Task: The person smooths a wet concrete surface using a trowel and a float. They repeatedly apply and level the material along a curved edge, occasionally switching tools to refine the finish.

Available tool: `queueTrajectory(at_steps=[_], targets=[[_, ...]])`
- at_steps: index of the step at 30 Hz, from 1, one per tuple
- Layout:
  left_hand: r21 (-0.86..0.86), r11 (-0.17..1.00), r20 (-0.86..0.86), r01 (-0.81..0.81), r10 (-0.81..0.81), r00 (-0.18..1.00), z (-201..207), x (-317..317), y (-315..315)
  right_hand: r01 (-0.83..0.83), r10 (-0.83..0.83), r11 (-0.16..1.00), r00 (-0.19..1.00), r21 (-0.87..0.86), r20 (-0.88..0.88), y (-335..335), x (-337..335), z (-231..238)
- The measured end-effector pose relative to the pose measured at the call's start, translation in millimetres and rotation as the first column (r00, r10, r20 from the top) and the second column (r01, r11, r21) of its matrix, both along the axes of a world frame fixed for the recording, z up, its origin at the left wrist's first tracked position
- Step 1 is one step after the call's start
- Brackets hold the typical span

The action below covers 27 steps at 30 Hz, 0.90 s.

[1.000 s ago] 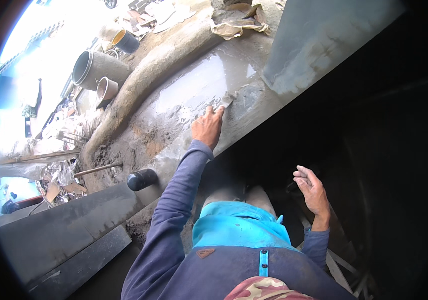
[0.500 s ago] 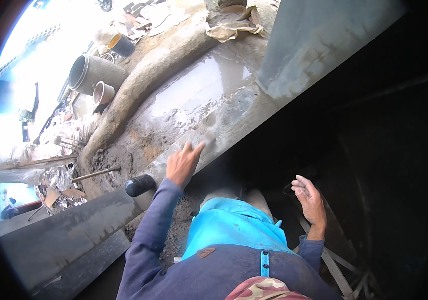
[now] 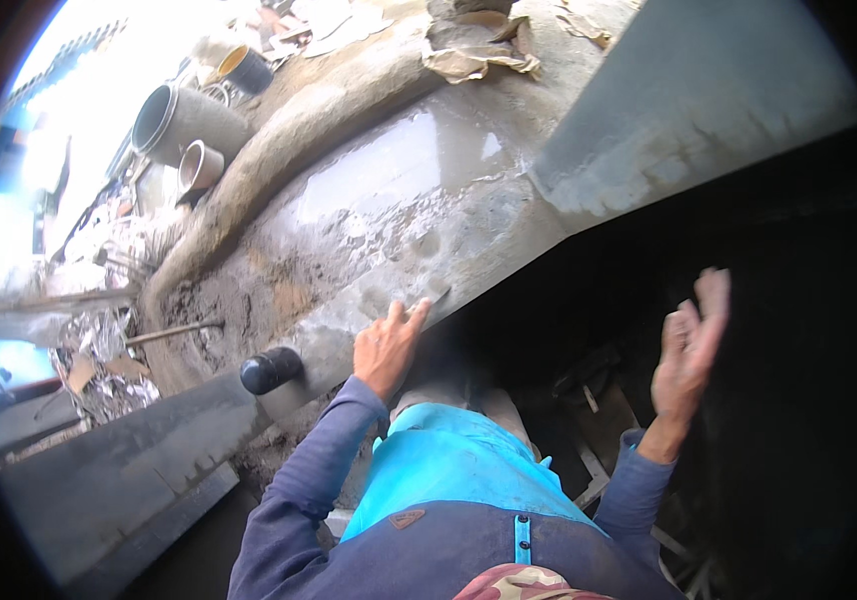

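My left hand (image 3: 385, 352) is low over the wet grey cement ledge (image 3: 479, 235), fingers bent, forefinger pointing forward. A thin dark sliver (image 3: 440, 297) shows at its fingertips, perhaps the edge of a flat tool; the rest is hidden beneath the hand. To the left of that hand, a black cylinder with a rounded end (image 3: 271, 371) lies on the ledge. My right hand (image 3: 684, 355) is raised at the right over the dark space, fingers stretched out and slightly blurred, holding nothing visible.
Watery grey mix (image 3: 374, 180) fills a basin behind a curved earthen bank (image 3: 289, 150). Beyond stand a large grey bucket (image 3: 189, 125) and a smaller pail (image 3: 201, 166). A grey slab (image 3: 699, 105) rises at the upper right. Wooden pieces (image 3: 594, 470) lie below my right arm.
My right hand has risen and moved right, its fingers straightening. The left hand has shifted slightly right along the ledge, and the sliver at its fingertips now shows more clearly.
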<state>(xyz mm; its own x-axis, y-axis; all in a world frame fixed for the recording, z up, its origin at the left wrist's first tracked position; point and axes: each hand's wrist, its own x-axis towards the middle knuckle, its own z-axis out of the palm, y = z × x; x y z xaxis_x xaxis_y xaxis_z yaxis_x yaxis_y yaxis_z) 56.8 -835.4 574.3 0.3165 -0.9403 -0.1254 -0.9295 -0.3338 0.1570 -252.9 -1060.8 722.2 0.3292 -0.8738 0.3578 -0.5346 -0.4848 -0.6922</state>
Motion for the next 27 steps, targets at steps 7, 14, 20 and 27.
queueTrajectory(at_steps=[7,14,20,27], targets=[[-0.223,0.975,-0.084,-0.02,0.002,0.996,-20,-28,-81,0.173,-0.032,0.925,0.923,-0.338,0.384,-92,95,94],[-0.069,0.994,-0.2,-0.09,0.074,0.977,-6,-23,-6,0.334,-0.258,0.877,0.934,-0.345,0.248,-111,93,77],[-0.357,0.931,-0.065,-0.08,0.06,0.996,-37,-24,-91,0.316,-0.228,0.928,0.9,-0.195,0.371,-101,118,76],[-0.144,0.989,-0.141,-0.018,-0.002,0.99,-12,-15,-93,0.32,-0.234,0.914,0.918,-0.249,0.32,-102,113,79]])
